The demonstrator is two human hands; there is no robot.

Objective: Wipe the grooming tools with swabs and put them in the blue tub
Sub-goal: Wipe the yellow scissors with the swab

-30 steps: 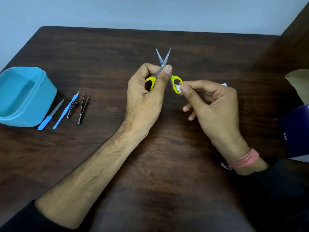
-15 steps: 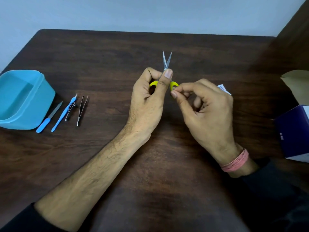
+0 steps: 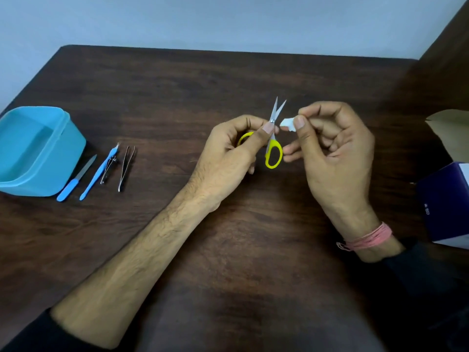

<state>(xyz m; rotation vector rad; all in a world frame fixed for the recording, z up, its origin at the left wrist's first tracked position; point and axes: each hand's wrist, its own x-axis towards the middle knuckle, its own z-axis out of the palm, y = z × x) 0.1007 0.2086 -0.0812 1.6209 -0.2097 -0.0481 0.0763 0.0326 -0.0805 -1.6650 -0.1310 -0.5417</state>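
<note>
**Scissors in left hand, swab in right, tub at far left**

The left hand (image 3: 228, 153) grips the yellow-handled scissors (image 3: 273, 138) above the table (image 3: 253, 250), thumb pressed near the pivot, blades pointing away and slightly parted. The right hand (image 3: 335, 153) pinches a small white swab (image 3: 288, 124) between thumb and forefinger, just beside the blades; contact between swab and blade cannot be confirmed.

The blue tub (image 3: 38, 151) sits at the table's left edge. Lying in a row just right of it: a blue-handled nail file (image 3: 76, 179), a blue cuticle tool (image 3: 100, 171), a nail clipper (image 3: 109, 168) touching that tool, and metal tweezers (image 3: 127, 167).

At the right edge stands a dark blue box (image 3: 441, 209) bearing small pale lettering, too blurred to read. A brown paper bag (image 3: 449, 130) lies behind it. A pink thread band (image 3: 365, 237) circles the right wrist.
</note>
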